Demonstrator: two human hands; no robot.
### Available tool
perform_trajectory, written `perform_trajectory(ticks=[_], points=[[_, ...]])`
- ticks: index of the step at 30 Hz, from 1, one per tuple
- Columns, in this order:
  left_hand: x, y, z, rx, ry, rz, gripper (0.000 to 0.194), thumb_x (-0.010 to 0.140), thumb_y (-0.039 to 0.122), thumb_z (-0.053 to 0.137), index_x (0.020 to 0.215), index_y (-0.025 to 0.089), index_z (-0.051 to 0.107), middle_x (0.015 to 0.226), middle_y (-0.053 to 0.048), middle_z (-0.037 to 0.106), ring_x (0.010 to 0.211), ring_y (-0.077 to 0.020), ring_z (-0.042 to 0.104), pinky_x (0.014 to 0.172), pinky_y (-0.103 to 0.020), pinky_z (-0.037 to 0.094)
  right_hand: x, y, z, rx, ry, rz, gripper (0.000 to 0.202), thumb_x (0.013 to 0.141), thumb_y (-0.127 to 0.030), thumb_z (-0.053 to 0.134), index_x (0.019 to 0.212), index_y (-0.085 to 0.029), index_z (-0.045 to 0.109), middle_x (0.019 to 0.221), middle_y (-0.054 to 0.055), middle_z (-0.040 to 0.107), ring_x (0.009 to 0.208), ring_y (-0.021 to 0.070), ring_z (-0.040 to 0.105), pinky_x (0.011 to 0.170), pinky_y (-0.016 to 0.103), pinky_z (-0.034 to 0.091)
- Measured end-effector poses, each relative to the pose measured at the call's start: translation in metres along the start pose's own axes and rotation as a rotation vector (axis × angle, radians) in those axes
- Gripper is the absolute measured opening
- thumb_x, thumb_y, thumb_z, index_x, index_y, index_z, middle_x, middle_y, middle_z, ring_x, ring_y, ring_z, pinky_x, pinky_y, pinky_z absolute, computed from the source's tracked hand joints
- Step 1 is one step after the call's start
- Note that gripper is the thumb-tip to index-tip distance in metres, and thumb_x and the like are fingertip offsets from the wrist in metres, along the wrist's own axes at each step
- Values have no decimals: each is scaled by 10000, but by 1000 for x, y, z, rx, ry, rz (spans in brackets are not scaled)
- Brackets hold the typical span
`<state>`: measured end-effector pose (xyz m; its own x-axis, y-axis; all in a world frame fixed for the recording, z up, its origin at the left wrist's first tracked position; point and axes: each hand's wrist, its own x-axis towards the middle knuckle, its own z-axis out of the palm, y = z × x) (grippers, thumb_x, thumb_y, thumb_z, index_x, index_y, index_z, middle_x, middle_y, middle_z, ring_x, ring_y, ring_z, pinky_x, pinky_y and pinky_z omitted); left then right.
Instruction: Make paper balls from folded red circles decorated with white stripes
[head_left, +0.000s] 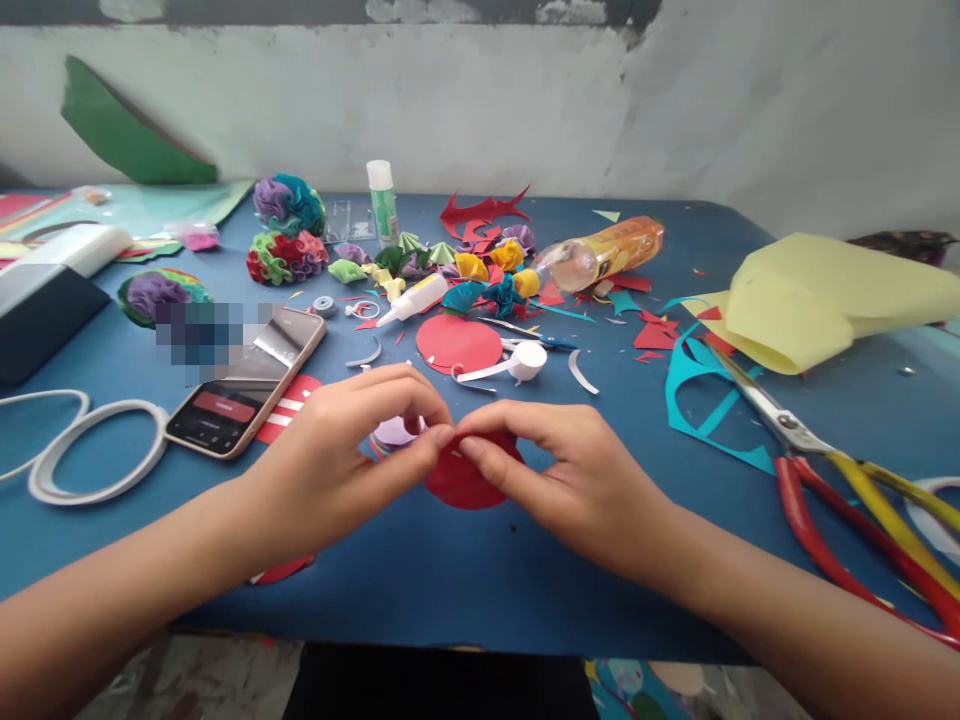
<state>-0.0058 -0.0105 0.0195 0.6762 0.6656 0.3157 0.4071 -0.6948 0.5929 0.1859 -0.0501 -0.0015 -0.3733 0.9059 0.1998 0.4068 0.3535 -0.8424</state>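
Hands (pixel 356 455) (pixel 574 470) on round red paper (pixel 474 484)

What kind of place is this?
Likely a craft worktable: large scissors lying open, a glue stick standing upright, and scattered cut-paper scraps on the blue tabletop.

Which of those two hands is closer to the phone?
The left. The left hand is just to the right of the phone; the right hand is farther off, past the left one, at the red paper circle.
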Motion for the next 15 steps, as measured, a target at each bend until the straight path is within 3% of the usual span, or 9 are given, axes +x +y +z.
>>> perform_trajectory(ticks=[4, 9, 15], points=[[0, 1, -2, 4, 34, -18, 95, 856, 146, 516, 786, 169, 576, 762, 19, 597, 701, -94, 556, 645, -202, 444, 1, 0, -1, 26, 17, 27, 139, 863, -185, 524, 931, -165, 644, 840, -6, 696, 749, 114, 630, 688, 200, 464], [-1, -5, -1, 144, 159, -114, 32, 832, 188, 576, 830, 181, 607, 738, 35, 632, 665, -87, 579, 602, -189, 444, 2, 0, -2, 129, 43, 90, 128, 860, -174, 537, 919, -182, 651, 859, -34, 700, 777, 85, 628, 702, 152, 466], [1, -9, 0, 192, 208, -21, 140, 814, 99, 568, 927, 169, 615, 961, -9, 648, 877, -115, 608, 794, -217, 460, 4, 2, -3, 271, 50, 189, 135, 850, -217, 559, 935, -188, 659, 868, -15, 707, 748, 99, 635, 661, 175, 499]])
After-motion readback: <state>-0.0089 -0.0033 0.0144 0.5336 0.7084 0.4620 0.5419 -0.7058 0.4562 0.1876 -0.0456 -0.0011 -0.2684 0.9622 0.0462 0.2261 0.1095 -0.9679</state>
